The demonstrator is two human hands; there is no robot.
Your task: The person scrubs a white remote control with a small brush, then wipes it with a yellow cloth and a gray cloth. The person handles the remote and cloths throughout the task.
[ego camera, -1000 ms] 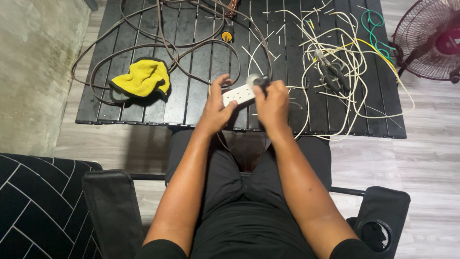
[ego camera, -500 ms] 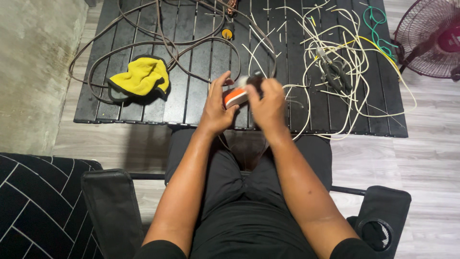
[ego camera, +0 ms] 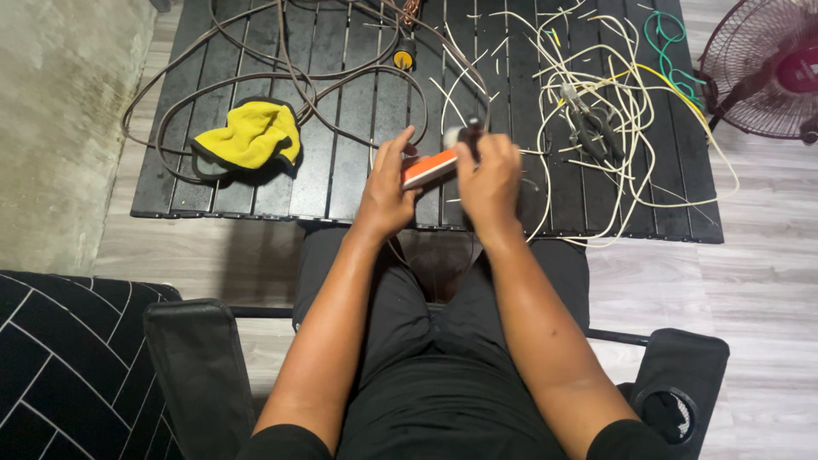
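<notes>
1. Grey plank flooring fills the frame, with a black slatted table across the upper half and a dark patterned rug at lower left.
2. Upper left of the table: one yellow cloth, ringed by loops of brown cord that run up to one yellow-tipped plug at top centre.
3. Centre: the left hand grips the left end of one orange-and-white block, thumb on top and fingers curled beneath, closed on it.
4. The block's long axis runs left to right, tilted up slightly toward the right. It sits just above the table's near edge, between the two hands, so both are equally close.
5. The right hand is curled shut around a small dark tool with a pale end, pressed to the block's right end. What the tool is cannot be told.
6. Right of centre: a tangle of white wires, too many to count, with one dark object lying in it and one green wire at upper right.
7. Far upper right: one red fan on the floor.
8. Bottom edge: two chair armrests, the right one with a cup holder.
</notes>
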